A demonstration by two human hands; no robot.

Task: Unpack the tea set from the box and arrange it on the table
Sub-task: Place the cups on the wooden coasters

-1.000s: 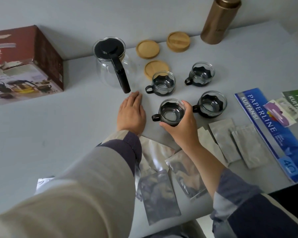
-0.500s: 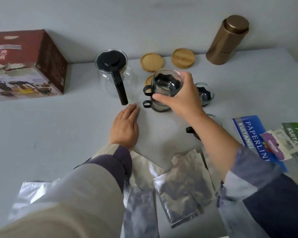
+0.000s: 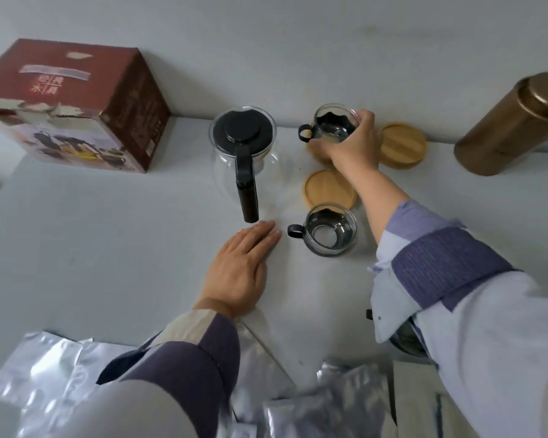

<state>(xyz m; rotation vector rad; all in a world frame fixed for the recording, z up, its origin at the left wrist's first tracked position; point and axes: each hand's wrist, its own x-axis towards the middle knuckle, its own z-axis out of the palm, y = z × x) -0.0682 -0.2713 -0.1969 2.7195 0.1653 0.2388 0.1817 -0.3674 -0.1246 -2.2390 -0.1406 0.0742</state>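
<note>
Pale grey sleeves (image 3: 487, 343), purple ribbed cuffs (image 3: 450, 267), bare hands (image 3: 238, 270)

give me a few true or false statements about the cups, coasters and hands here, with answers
1. The right hand holds a glass cup over a wooden coaster. True.
2. The left hand grips the teapot handle. False: it lies flat on the table, just short of the handle.
3. A second cup stands on the table with nobody touching it. True.
4. The teapot has no lid. False: a black lid sits on it.
5. The red box stands right of the gold canister. False: the box is far left, the canister far right.
</note>
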